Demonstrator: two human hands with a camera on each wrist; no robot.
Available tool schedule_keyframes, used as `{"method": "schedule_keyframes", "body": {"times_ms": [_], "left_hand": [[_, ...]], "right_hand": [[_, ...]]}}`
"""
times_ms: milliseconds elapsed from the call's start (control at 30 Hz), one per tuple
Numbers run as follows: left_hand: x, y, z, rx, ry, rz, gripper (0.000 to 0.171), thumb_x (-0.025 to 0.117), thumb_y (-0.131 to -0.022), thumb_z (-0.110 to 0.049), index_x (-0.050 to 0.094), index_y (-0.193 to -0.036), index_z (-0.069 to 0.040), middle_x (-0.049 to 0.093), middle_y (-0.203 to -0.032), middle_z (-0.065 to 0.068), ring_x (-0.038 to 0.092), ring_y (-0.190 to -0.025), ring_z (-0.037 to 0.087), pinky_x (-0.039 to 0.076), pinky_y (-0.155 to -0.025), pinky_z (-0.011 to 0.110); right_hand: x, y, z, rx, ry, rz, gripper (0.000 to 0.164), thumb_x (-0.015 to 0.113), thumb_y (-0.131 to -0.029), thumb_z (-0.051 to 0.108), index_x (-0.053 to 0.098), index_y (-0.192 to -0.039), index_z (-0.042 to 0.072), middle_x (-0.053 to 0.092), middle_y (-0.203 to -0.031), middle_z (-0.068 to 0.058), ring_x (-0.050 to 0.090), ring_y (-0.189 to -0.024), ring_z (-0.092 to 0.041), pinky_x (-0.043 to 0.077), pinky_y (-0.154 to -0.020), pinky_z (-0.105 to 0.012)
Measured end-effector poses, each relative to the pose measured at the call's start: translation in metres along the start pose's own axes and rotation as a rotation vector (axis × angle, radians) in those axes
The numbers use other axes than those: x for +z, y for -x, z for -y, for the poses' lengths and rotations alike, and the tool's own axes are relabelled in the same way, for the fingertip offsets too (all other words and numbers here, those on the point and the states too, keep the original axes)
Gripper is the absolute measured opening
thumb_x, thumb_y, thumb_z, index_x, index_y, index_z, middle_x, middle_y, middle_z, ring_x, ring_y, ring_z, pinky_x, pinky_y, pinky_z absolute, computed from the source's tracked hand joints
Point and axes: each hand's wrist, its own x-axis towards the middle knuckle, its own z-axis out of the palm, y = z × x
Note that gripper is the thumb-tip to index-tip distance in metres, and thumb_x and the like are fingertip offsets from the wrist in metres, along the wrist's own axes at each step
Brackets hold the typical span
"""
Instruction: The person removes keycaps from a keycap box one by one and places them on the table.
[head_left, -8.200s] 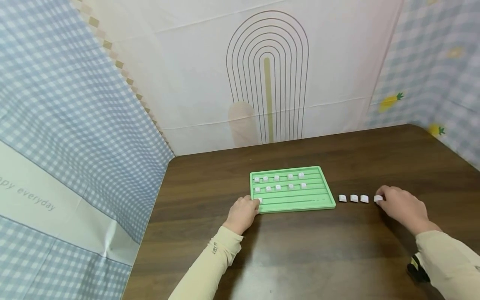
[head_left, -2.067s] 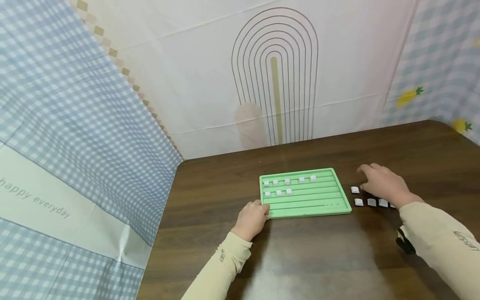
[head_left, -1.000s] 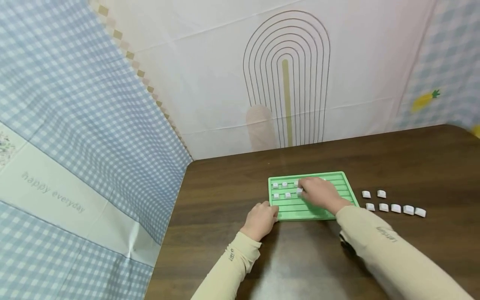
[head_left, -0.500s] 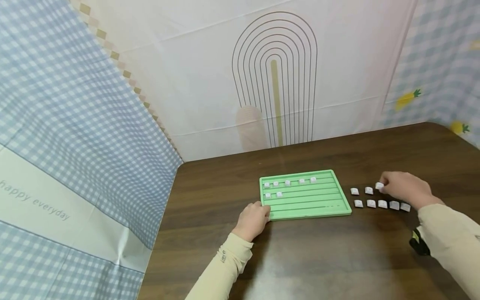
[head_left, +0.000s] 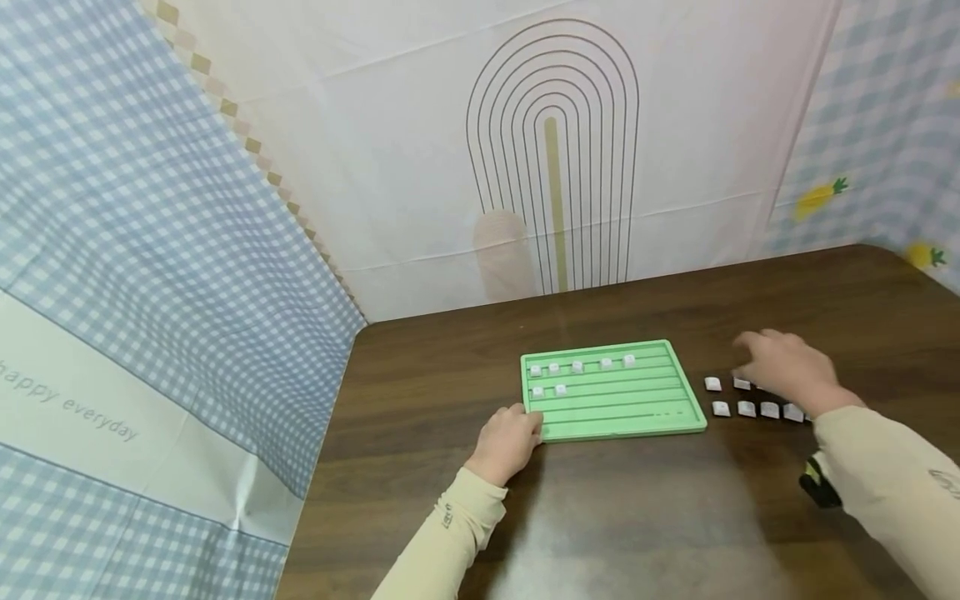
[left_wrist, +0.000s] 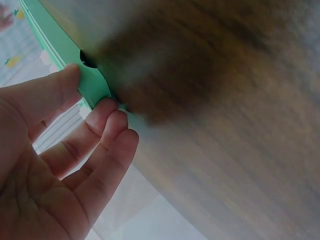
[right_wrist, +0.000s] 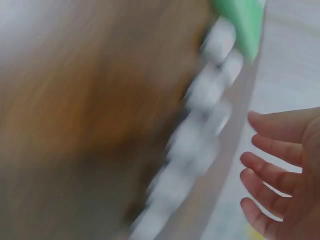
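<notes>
A green ridged tray [head_left: 622, 408] lies on the table with white keycaps [head_left: 577, 367] along its two far ridges, five-odd places in the back row reading as several and two in the one before it. My left hand [head_left: 506, 443] pinches the tray's near-left corner; the left wrist view shows the thumb on one side of the green edge [left_wrist: 92, 82] and fingertips at the other. Over the table to the right hovers my right hand [head_left: 791, 367], fingers parted and holding nothing. Beneath and beside it, white keycaps [head_left: 746, 409] stand in two rows, partly hidden by the hand.
The dark wooden table [head_left: 600, 517] ends at a white cloth backdrop [head_left: 405, 167] behind. A blue checked curtain [head_left: 187, 250] hangs along the left side. A black band [head_left: 821, 482] shows under the right sleeve.
Keycaps have come off the tray's front and second rows, and more now stand on the table. Within the last half second my right hand let go of a keycap there and moved left.
</notes>
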Motion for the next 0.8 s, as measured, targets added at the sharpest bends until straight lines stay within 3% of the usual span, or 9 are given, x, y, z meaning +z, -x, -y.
{"method": "schedule_keyframes", "body": {"times_ms": [167, 400, 533, 667, 800], "left_hand": [[0.001, 0.001, 0.000, 0.009, -0.005, -0.011, 0.019, 0.068, -0.080, -0.020, 0.054, -0.067, -0.015, 0.052, -0.066, 0.000, 0.041, -0.056, 0.013, 0.034, -0.050, 0.021], [0.001, 0.002, -0.002, 0.008, -0.003, -0.005, 0.019, 0.068, -0.079, -0.020, 0.054, -0.067, -0.014, 0.052, -0.067, 0.001, 0.044, -0.056, 0.015, 0.036, -0.048, 0.022], [0.003, 0.002, -0.002, 0.016, -0.019, -0.014, 0.018, 0.069, -0.078, -0.021, 0.055, -0.069, -0.015, 0.055, -0.069, 0.001, 0.049, -0.058, 0.016, 0.040, -0.049, 0.023], [0.003, 0.002, 0.000, 0.022, -0.042, -0.025, 0.016, 0.070, -0.077, -0.022, 0.057, -0.069, -0.016, 0.057, -0.069, 0.001, 0.050, -0.058, 0.016, 0.042, -0.050, 0.022], [0.002, 0.002, 0.002, 0.017, -0.052, -0.023, 0.015, 0.069, -0.078, -0.022, 0.057, -0.071, -0.016, 0.057, -0.070, 0.001, 0.051, -0.059, 0.016, 0.044, -0.051, 0.022]], "right_hand": [[0.018, -0.020, 0.076, -0.123, 0.008, -0.099, 0.036, 0.063, -0.082, 0.021, 0.059, -0.115, 0.005, 0.061, -0.114, -0.024, 0.056, -0.097, -0.042, 0.051, -0.063, -0.057], [0.067, -0.044, 0.161, -0.326, -0.042, -0.068, 0.028, 0.063, -0.083, 0.019, 0.064, -0.108, 0.007, 0.068, -0.108, -0.013, 0.061, -0.096, -0.030, 0.054, -0.071, -0.047], [0.085, -0.050, 0.180, -0.360, 0.002, -0.081, 0.020, 0.062, -0.083, 0.015, 0.066, -0.100, 0.005, 0.068, -0.099, -0.012, 0.061, -0.090, -0.028, 0.055, -0.067, -0.044], [0.093, -0.055, 0.185, -0.366, 0.032, -0.121, 0.012, 0.062, -0.082, 0.010, 0.066, -0.091, 0.005, 0.066, -0.088, -0.010, 0.060, -0.079, -0.025, 0.055, -0.058, -0.039], [0.094, -0.059, 0.188, -0.370, 0.047, -0.154, 0.010, 0.063, -0.081, 0.010, 0.067, -0.090, 0.006, 0.065, -0.086, -0.009, 0.060, -0.078, -0.025, 0.054, -0.057, -0.039]]}}
